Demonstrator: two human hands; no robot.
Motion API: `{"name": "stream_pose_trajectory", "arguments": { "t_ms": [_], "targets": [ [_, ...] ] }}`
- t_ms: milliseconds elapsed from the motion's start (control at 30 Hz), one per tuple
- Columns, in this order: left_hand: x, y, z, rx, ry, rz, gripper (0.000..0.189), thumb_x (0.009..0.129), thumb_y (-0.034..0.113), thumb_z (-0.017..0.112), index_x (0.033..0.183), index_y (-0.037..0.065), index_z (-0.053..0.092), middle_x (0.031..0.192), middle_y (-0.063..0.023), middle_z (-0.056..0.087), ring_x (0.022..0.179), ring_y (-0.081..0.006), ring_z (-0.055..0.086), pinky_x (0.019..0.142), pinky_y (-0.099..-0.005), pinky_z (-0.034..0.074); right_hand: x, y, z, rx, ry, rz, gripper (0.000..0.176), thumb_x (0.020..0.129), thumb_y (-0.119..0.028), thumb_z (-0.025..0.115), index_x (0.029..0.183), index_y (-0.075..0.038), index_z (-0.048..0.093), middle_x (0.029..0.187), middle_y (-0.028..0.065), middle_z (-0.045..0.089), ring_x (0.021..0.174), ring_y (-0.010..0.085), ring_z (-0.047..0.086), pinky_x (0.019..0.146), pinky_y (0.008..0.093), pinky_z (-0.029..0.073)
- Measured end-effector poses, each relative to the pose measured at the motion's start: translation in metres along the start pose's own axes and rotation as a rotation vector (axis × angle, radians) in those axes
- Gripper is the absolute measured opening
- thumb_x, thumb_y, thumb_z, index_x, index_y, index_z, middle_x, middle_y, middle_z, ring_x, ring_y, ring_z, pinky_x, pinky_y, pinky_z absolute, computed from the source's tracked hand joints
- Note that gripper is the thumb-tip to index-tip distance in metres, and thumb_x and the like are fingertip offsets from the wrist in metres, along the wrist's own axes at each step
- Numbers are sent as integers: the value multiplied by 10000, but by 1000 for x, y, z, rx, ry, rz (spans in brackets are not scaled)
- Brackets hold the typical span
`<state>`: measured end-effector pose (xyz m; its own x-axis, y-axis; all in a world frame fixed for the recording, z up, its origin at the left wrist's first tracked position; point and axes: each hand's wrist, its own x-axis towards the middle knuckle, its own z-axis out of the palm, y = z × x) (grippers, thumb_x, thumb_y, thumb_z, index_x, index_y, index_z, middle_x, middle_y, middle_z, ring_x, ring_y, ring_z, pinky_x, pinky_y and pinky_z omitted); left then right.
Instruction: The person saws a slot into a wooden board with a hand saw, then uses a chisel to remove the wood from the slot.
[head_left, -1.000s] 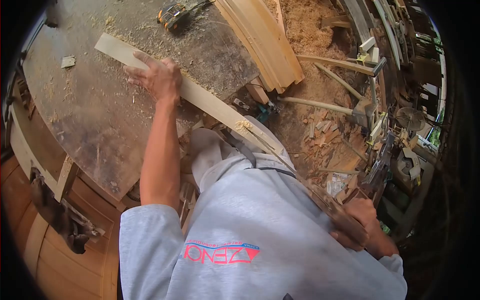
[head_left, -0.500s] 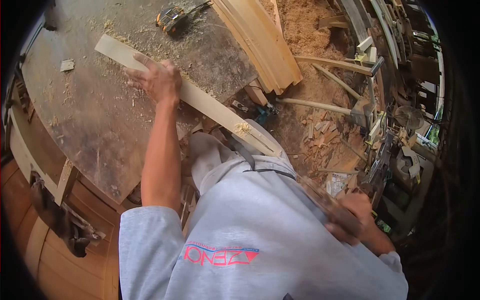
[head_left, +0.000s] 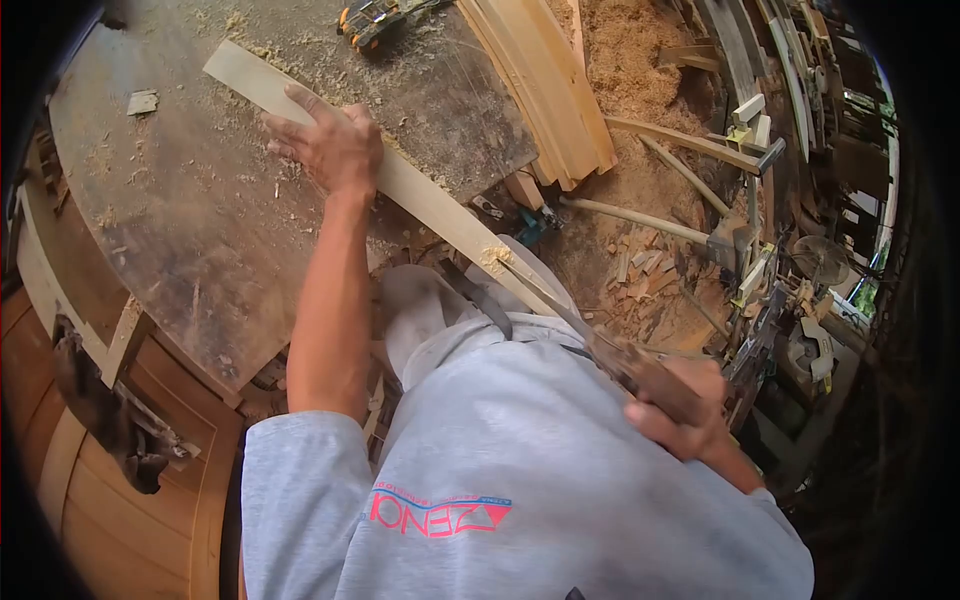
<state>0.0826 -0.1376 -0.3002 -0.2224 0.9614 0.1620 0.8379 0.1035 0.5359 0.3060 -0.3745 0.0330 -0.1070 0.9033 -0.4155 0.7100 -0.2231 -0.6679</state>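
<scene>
A long pale board (head_left: 440, 213) lies slanting from the worktable toward my lap. A slit runs along its near end, with a small heap of sawdust (head_left: 495, 256) at the slit. My left hand (head_left: 335, 145) rests palm down across the board's far half, fingers stretched and apart, pressing on it. In my right hand (head_left: 690, 405), closed and low beside my body, is the wooden handle of a handsaw (head_left: 630, 362). Seen nearly edge-on, its narrow dark blade reaches into the slit. The saw's teeth cannot be made out.
The worktable (head_left: 170, 240) is strewn with shavings and a small wood scrap (head_left: 142, 101). A yellow-and-black power tool (head_left: 368, 25) lies at its far side. Stacked planks (head_left: 545, 90) stand to the right, beyond them sawdust and offcuts (head_left: 650, 275). A long-handled hammer (head_left: 640, 218) lies there.
My right hand has moved forward and up with the handsaw, and its blade now reaches further along the slit. My left hand stays on the board; the whole view has shifted slightly.
</scene>
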Motion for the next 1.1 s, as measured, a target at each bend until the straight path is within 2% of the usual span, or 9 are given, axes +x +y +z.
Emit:
{"name": "stream_pose_trajectory", "arguments": {
  "t_ms": [133, 367, 467, 567, 667, 833, 867, 967, 1100],
  "targets": [
    [2, 4, -1, 4, 29, 5, 793, 870, 289, 506, 1498, -88, 201, 1426, -533, 85, 1399, -639, 70, 1131, -687, 99, 54, 51, 87, 162, -14, 196, 325, 785, -230, 784, 693, -16, 557, 528, 101, 505, 448, 176, 509, 448, 341, 409],
    [-1, 0, 3, 47, -29, 1, 793, 870, 285, 498, 1495, -102, 200, 1416, -542, 89, 1399, -638, 72, 1134, -686, 75, -38, -23, -37, 100, -101, 41, 239, 749, -207, 781, 806, 0, 674, 565, 91, 587, 467, 218, 609, 443, 320, 452],
    [-1, 4, 0, 24, -20, 0, 785, 874, 275, 492, 1495, -103, 197, 1414, -545, 89, 1396, -641, 69, 1135, -684, 68, -9, -7, -11, -86, -173, -154, 231, 762, -205, 773, 799, 1, 673, 572, 92, 598, 473, 211, 622, 449, 321, 469],
    [3, 1, 2, 3, -19, 2, 787, 875, 269, 496, 1497, -103, 190, 1414, -547, 82, 1393, -647, 66, 1133, -685, 63, 58, 37, 78, 92, -169, 240, 248, 791, -216, 762, 773, -13, 620, 586, 137, 571, 485, 235, 573, 489, 350, 456],
    [0, 0, 0, 5, -57, 13, 792, 872, 265, 505, 1498, -102, 185, 1416, -547, 77, 1388, -654, 66, 1130, -689, 63, 48, 40, 75, 170, -88, 220, 272, 783, -217, 777, 779, -17, 593, 586, 148, 546, 496, 244, 546, 502, 362, 443],
    [-1, -1, 7, 62, -41, 2, 817, 882, 308, 486, 1479, -143, 159, 1413, -535, 131, 1399, -628, 70, 1128, -697, 86, -36, -12, -29, -40, -237, -69, 197, 697, -149, 787, 756, -35, 637, 546, 84, 564, 437, 234, 579, 444, 330, 458],
    [1, -4, 11, 114, -50, 10, 817, 882, 312, 486, 1483, -136, 162, 1415, -532, 134, 1398, -627, 78, 1128, -697, 84, -50, -20, -38, 129, -185, 36, 186, 688, -137, 765, 776, -26, 645, 530, 74, 556, 419, 222, 568, 436, 333, 455],
    [3, 0, 9, 87, -7, 26, 809, 883, 313, 484, 1489, -121, 172, 1419, -524, 145, 1393, -630, 92, 1121, -704, 86, -20, 1, -13, 6, -229, -72, 214, 717, -178, 772, 777, -10, 653, 568, 64, 560, 455, 208, 563, 463, 322, 443],
    [6, 0, 8, 46, -12, 13, 802, 868, 282, 516, 1509, -80, 197, 1416, -542, 110, 1397, -644, 72, 1134, -684, 66, 55, 18, 60, 179, -176, 156, 292, 770, -198, 797, 733, -19, 569, 521, 102, 508, 417, 195, 503, 437, 350, 410]
  ]
}}
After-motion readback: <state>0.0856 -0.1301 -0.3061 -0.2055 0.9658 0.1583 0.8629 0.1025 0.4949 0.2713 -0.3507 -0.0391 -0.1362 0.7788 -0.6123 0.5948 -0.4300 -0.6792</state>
